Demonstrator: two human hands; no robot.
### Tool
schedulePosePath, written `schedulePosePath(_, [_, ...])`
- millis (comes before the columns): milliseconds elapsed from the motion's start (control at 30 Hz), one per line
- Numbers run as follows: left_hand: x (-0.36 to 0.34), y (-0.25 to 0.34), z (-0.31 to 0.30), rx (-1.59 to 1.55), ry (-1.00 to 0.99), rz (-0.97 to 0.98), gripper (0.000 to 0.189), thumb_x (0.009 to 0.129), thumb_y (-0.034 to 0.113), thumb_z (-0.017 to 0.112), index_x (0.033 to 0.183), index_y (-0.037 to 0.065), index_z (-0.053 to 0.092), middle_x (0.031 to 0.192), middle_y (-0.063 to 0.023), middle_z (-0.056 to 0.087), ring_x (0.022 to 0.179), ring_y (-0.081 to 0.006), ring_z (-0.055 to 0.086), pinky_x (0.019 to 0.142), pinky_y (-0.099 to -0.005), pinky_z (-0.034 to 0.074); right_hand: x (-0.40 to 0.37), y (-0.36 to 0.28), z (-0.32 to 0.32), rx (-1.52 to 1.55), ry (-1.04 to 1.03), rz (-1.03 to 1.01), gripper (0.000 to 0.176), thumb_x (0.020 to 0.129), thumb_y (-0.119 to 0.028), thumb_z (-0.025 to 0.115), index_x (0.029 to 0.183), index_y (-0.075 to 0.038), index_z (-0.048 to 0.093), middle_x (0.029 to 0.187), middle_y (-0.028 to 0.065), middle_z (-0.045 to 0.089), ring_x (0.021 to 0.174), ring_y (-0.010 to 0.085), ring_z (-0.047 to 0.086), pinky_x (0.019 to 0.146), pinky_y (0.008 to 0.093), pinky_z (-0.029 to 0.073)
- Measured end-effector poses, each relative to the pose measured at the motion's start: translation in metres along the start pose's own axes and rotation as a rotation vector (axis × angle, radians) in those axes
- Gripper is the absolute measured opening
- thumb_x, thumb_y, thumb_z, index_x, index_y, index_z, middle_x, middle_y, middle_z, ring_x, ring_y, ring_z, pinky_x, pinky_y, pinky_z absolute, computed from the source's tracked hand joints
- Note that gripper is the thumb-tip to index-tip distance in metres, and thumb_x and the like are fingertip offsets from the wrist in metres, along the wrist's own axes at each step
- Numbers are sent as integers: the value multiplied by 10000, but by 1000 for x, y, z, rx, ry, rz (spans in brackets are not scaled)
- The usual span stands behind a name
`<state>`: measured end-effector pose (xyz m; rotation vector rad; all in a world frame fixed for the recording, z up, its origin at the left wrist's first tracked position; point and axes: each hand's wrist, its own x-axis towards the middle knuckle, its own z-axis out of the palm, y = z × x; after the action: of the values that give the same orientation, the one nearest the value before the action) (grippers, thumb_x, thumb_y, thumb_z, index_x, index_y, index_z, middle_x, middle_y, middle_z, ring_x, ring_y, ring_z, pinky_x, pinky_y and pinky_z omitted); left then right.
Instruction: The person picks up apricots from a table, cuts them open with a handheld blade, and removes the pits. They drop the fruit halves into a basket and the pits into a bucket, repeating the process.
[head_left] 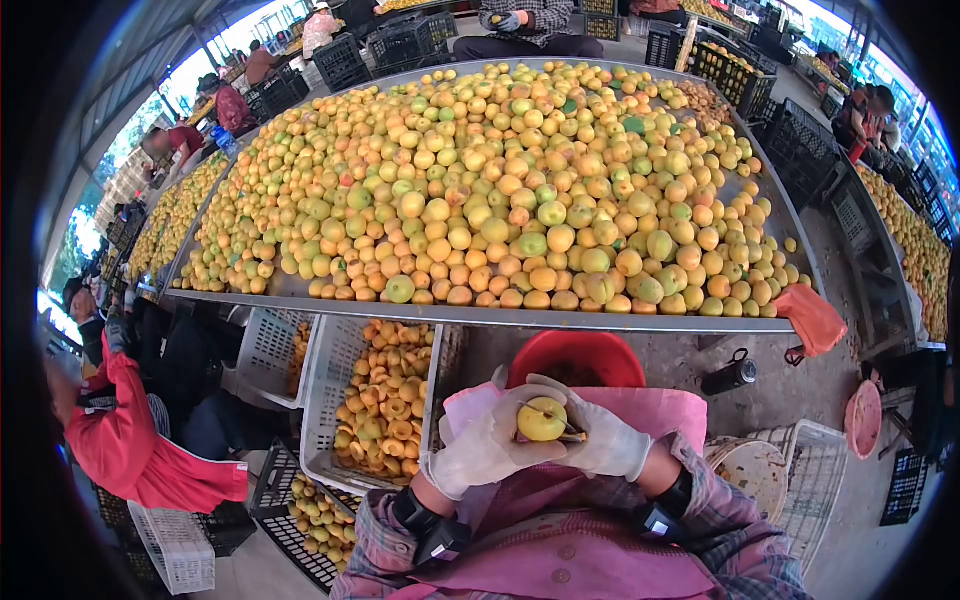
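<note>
Both my hands wear pale gloves and meet in front of my pink apron. My left hand (497, 437) is closed round a yellow-green fruit (541, 419) from the left. From the right, my right hand (604, 437) has its fingers closed at the fruit's edge, where a small dark thing shows, too small to make out. Just beyond my hands stands a red bucket (610, 362), partly hidden by them. A metal-edged table (480, 314) heaped with yellow and orange fruit (450, 200) lies ahead.
White crate (320, 420) of halved fruit stands at my left, above a black crate (275, 490). A person in red (150, 440) sits farther left. Right are a black flask (730, 374), a white bucket (755, 475) and a pink basin (863, 420). A gloved co-worker sits across the table.
</note>
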<state>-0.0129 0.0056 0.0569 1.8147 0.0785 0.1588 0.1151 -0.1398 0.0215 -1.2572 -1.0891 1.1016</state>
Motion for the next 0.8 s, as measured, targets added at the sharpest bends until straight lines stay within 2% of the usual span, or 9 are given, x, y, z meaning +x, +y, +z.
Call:
schedulePosePath(167, [-1, 2, -4, -90, 10, -91, 564, 752, 46, 769, 1259, 32, 524, 1127, -82, 616, 1059, -184, 596, 943, -313, 466, 1, -3, 5, 428, 84, 75, 846, 799, -93, 742, 1492, -69, 256, 1428, 85, 427, 1287, 186, 460, 1074, 326, 393])
schedulePosePath(233, [-2, 0, -5, -122, 8, -82, 566, 758, 51, 765, 1268, 30, 522, 1123, -84, 622, 1059, -184, 598, 945, -315, 466, -1, 0, 1, -249, 70, 5, 787, 849, -139, 704, 1481, -46, 245, 1362, 131, 494, 1258, 204, 514, 1048, 314, 421])
schedulePosePath(333, [-3, -4, -7, -134, -12, -59, 587, 754, 32, 747, 1291, 27, 510, 1145, -85, 618, 1086, -182, 589, 956, -313, 459, -4, -9, 4, -195, 85, 82, 748, 854, -156, 702, 1465, -48, 283, 1269, 137, 563, 1173, 212, 580, 991, 327, 466])
schedulePosePath(400, [-6, -8, -7, -568, -62, -221, 566, 782, 27, 735, 1296, 53, 498, 1168, -64, 599, 1094, -179, 582, 941, -297, 466, -6, -1, 2, -228, 84, 76, 724, 861, -160, 695, 1459, -51, 302, 1251, 134, 572, 1166, 215, 582, 987, 332, 467])
schedulePosePath(467, [-5, -12, -4, -551, -62, -178, 598, 743, -2, 725, 1295, 44, 499, 1158, -71, 603, 1083, -184, 582, 943, -300, 461, -7, 7, 2, -264, 80, 68, 699, 868, -164, 688, 1453, -54, 322, 1233, 132, 582, 1159, 218, 585, 983, 337, 468])
schedulePosePath(567, [-5, -22, -10, -353, -40, -102, 628, 701, -27, 716, 1287, 40, 500, 1137, -73, 601, 1035, -187, 581, 930, -297, 455, -9, -4, -1, -156, 155, -55, 629, 865, -120, 657, 1425, -42, 380, 1182, 119, 606, 933, 208, 669, 784, 302, 540])
schedulePosePath(633, [-7, -27, -11, -171, -20, -71, 623, 698, -22, 717, 1279, 44, 500, 1125, -67, 595, 999, -184, 581, 915, -291, 454, -13, -52, -15, 138, 231, 286, 556, 861, -63, 605, 1388, -15, 434, 950, 99, 658, 588, 162, 628, 512, 250, 484])
schedulePosePath(667, [-9, -29, -9, -329, -15, -91, 616, 714, -8, 730, 1283, 54, 502, 1131, -62, 590, 1030, -179, 569, 937, -295, 442, -12, -56, -11, 220, 361, 184, 482, 867, -63, 506, 1337, 38, 465, 498, 2, 504, 350, 101, 447, 396, 217, 341])
schedulePosePath(800, [-9, -9, 0, -660, -28, -206, 637, 709, -17, 742, 1294, 67, 506, 1147, -67, 589, 1072, -181, 558, 963, -306, 427, -5, -76, -5, 404, 590, -98, 301, 932, -94, 444, 1207, 1, 522, 511, -9, 380, 352, 117, 385, 388, 246, 368])
